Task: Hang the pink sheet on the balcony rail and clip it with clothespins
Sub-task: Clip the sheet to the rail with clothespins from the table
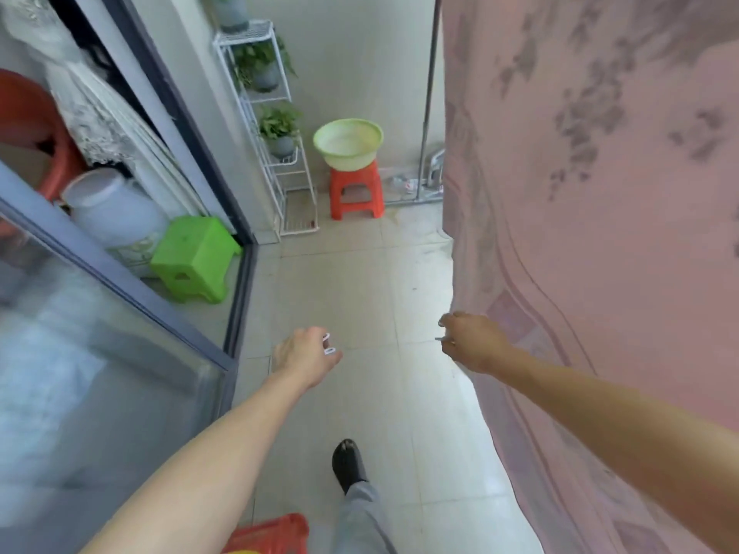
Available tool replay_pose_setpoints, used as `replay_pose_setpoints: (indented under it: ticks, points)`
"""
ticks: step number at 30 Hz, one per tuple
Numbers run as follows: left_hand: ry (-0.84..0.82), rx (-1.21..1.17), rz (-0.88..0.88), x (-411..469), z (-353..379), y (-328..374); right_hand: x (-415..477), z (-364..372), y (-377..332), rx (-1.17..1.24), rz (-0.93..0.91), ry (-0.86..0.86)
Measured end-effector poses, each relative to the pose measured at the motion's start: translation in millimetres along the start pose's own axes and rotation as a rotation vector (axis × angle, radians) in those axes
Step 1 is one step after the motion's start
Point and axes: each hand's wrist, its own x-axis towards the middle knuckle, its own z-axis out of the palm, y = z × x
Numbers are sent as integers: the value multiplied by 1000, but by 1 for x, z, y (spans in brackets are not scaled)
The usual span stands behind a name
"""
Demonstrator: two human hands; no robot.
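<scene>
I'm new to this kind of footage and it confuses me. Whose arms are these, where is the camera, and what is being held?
No machine here: a person wears a wide-angle camera on the head, looking forward and down, so both arms reaching in are their own. It is the only view. The left hand holds white clothespins in its curled fingers. The right hand grips the edge of the pink sheet, which hangs down the right side. On the tiled floor stand a red stool carrying a green basin, a white plant rack, and a red basket at the bottom edge. A green stool sits left of the door frame.
</scene>
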Motion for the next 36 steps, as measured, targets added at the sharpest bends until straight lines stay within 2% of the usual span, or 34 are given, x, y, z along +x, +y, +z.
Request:
replay_pose_setpoints:
  ticks: [4, 11, 20, 25, 29, 36]
  points:
    - [16, 45, 39, 103, -33, -23, 110, -11, -17, 10, 13, -6]
    - [32, 105, 122, 248, -121, -42, 250, -68, -41, 65, 73, 38]
    - [112, 44, 227, 443, -174, -3, 436, -119, 0, -8, 123, 74]
    - [131, 8, 268, 559, -213, 28, 555, -159, 33, 28, 133, 62]
    - [164, -22, 274, 652, -254, 52, 649, -210, 52, 59, 161, 114]
    - [169, -7, 274, 813, -295, 70, 787, -267, 83, -34, 180, 152]
